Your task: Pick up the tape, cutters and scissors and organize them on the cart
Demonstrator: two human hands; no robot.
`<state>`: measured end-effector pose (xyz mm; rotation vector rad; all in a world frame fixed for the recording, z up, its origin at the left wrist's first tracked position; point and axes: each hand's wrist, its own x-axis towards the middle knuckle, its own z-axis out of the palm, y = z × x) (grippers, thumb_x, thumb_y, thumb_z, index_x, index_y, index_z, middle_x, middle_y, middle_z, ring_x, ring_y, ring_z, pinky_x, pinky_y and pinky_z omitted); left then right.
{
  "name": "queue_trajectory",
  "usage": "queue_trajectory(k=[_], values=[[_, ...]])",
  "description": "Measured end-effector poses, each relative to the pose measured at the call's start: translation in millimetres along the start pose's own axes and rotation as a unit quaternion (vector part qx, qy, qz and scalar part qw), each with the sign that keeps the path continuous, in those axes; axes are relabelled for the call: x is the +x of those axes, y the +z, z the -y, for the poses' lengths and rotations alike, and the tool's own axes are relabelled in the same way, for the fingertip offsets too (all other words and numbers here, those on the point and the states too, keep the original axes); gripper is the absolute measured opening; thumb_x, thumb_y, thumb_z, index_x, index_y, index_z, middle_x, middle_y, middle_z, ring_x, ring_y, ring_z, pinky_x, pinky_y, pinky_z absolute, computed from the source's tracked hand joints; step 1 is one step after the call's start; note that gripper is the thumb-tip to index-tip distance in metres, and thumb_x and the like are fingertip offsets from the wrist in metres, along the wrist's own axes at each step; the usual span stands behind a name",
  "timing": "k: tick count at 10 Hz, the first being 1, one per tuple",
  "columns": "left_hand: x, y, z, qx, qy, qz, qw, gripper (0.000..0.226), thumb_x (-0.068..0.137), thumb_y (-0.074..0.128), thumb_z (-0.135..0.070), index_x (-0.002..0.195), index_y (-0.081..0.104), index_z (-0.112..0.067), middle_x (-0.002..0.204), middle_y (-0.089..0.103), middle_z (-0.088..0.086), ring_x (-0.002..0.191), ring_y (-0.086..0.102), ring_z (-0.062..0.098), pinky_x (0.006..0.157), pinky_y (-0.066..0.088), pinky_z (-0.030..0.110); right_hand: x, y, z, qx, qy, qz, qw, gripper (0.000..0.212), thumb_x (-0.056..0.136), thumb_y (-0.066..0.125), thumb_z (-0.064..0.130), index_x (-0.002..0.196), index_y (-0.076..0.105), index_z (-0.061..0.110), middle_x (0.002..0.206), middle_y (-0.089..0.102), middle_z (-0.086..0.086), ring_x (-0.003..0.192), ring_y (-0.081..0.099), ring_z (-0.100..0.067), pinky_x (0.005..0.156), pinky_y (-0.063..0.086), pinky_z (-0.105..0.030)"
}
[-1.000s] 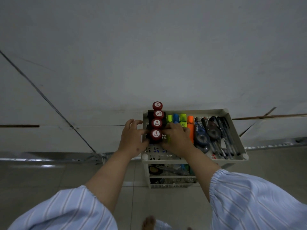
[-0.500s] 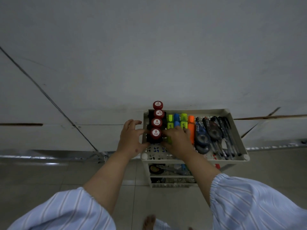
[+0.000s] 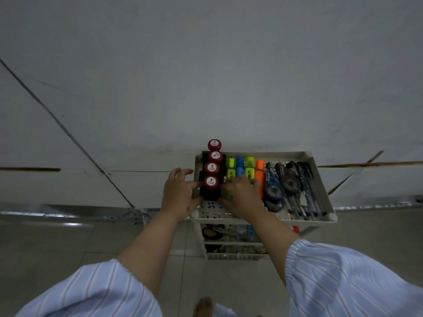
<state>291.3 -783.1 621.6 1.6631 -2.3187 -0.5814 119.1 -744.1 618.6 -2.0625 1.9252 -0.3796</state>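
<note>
A person is standing over a pale plastic cart [image 3: 329,216], both forearms reaching toward 12 o'clock onto its top tray. A row of red-capped stamps [image 3: 211,169] is running along the tray's left edge, its long axis pointing from 6 to 12 o'clock. The nearest stamp [image 3: 210,182] is sitting between the two hands. The left hand [image 3: 177,195] is lying at its 9 o'clock, fingers loosely spread and thumb touching the black base. The right hand [image 3: 242,197] is lying at its 3 o'clock, fingers curled against the same base, palm down over the highlighters [image 3: 245,167]. Whether either hand is truly gripping cannot be told. Correction tape rollers [image 3: 274,193] and pens [image 3: 306,188] are lying lengthwise at 3 o'clock of the right hand, which is nearer them. Scissors [image 3: 225,232], dim, are resting on the shelf below.
</note>
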Motion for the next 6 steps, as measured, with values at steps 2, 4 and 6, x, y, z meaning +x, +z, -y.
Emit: queue_trajectory(k=[2, 4, 6], values=[[-2.6, 0.1, -1.4, -0.009, -0.023, 0.001, 1.000, 0.048, 0.076, 0.070, -0.029, 0.121, 0.058, -0.021, 0.144, 0.039, 0.008, 0.138, 0.016, 0.030, 0.111, 0.023, 0.041, 2.4, -3.9, 2.2, -0.002, -0.002, 0.017, 1.000, 0.026, 0.077, 0.064, 0.026, 0.103, 0.060, 0.022, 0.108, 0.061, -0.002, 0.110, 0.042, -0.026, 0.077, 0.019, -0.038], [-7.3, -3.4, -1.0, -0.039, -0.028, -0.010, 0.999, 0.051, 0.075, 0.069, -0.023, 0.124, 0.055, -0.018, 0.140, 0.041, 0.011, 0.135, 0.022, 0.029, 0.109, 0.026, 0.039, 1.2, -7.0, 0.5, 0.006, 0.003, 0.029, 1.000, 0.028, 0.076, 0.064, 0.027, 0.104, 0.058, 0.022, 0.112, 0.061, -0.002, 0.115, 0.041, -0.027, 0.081, 0.024, -0.041], [-3.6, -17.2, -7.8, -0.077, -0.055, -0.033, 0.995, 0.052, 0.079, 0.065, -0.022, 0.128, 0.049, -0.017, 0.139, 0.042, 0.011, 0.133, 0.028, 0.028, 0.107, 0.028, 0.038, 5.1, -31.8, -4.8, 0.026, 0.030, 0.028, 0.999, 0.041, 0.079, 0.061, 0.021, 0.119, 0.055, 0.025, 0.128, 0.056, -0.002, 0.126, 0.038, -0.028, 0.100, 0.028, -0.051]])
